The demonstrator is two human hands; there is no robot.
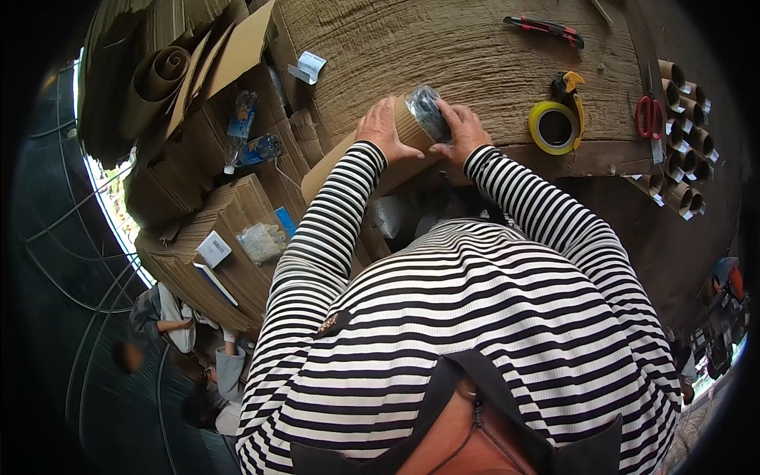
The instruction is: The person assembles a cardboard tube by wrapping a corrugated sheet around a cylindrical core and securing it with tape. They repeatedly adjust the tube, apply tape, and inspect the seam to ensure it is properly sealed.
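Note:
A strip of corrugated cardboard (405,136) lies at the table's near edge, its ridged face up. At its far right end sits a dark bundle in clear plastic (428,113). My left hand (383,131) grips the cardboard, its fingers over the far side and the thumb across the ridges. My right hand (465,133) is closed around the right side of the bundle, its thumb close to my left thumb. The bundle touches the cardboard's end; what is inside the plastic cannot be made out.
Right on the wooden table (412,47) are yellow tape (553,128), a yellow-black tape cutter (582,103), a red-black utility knife (545,32) and red-handled scissors (650,119). Several cardboard tubes (687,131) stand far right. Cardboard stacks (214,210) and plastic bottles (259,149) are left.

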